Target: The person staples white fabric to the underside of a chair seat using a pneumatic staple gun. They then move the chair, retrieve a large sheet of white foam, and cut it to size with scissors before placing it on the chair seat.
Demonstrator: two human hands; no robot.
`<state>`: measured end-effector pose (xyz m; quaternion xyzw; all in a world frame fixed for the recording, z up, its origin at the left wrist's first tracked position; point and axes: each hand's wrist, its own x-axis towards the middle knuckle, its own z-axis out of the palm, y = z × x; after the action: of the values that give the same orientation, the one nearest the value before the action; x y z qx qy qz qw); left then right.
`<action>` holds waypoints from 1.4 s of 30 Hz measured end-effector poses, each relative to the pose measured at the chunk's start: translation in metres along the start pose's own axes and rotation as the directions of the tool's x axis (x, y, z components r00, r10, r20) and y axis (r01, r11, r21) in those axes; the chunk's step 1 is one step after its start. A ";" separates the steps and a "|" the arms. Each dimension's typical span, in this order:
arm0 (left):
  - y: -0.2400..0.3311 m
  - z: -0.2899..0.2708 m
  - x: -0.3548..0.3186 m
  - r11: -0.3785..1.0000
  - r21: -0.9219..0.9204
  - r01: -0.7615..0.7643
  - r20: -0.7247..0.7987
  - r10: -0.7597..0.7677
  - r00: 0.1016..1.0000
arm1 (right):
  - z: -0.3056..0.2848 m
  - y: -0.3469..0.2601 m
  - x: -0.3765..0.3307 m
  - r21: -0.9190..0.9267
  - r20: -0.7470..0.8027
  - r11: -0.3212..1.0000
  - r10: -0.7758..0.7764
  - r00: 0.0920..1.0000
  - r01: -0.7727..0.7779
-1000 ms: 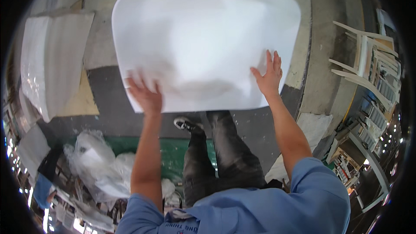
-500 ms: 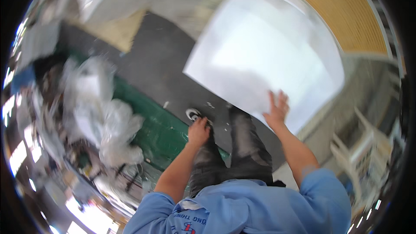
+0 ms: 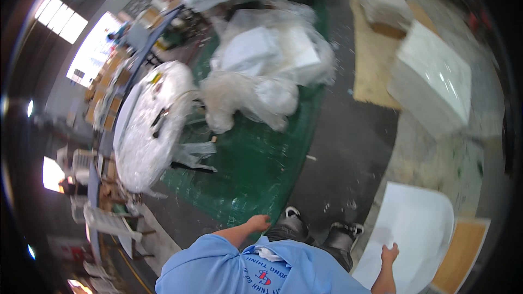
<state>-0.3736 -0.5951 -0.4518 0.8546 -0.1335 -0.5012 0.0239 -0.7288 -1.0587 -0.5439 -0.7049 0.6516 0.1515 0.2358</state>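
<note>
Low at the right lies a large white sheet (image 3: 406,218) with rounded corners. My right hand (image 3: 390,252) is over it, thumb and fingers apart and nothing held; whether it touches the sheet cannot be told. My left hand (image 3: 258,222) hangs in front of my body with its fingers loosely curled together and nothing in them. Below that hand are a green floor mat (image 3: 248,179) and my shoes on dark flooring.
A round table wrapped in clear plastic (image 3: 150,125) holds small tools at the left. Plastic-bagged white pieces (image 3: 253,49) lie on the mat ahead. A big wrapped white block (image 3: 436,79) stands right, by a tan board (image 3: 373,68). A ribbed brown panel (image 3: 462,253) borders the sheet.
My view has swung left and up, so the white sheet now sits at the lower right. My right hand has its fingers less spread than before; the left stays empty.
</note>
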 end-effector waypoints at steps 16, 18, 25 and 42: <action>-0.269 -0.057 -0.017 0.360 -0.896 0.261 -0.046 -0.659 0.751 | 0.091 -0.404 -0.090 -0.152 0.317 0.781 -0.542 0.779 0.605; -0.266 -0.066 -0.002 0.332 -0.880 0.339 0.064 -0.624 0.779 | 0.096 -0.469 -0.085 -0.189 0.370 0.742 -0.553 0.746 0.643; -0.243 -0.124 0.020 0.232 -0.909 0.345 0.159 -0.572 0.804 | 0.060 -0.728 -0.031 -0.198 0.326 0.674 -0.640 0.696 0.712; -0.436 -0.507 0.103 0.453 -0.673 -0.584 -0.614 -0.783 0.099 | 0.246 -1.164 -0.220 0.004 0.688 0.382 -0.672 0.275 0.924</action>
<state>0.2007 -0.2485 -0.3638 0.7894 0.2822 0.2296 0.4944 0.4232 -0.6958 -0.4796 -0.8824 0.0346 0.3457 0.3172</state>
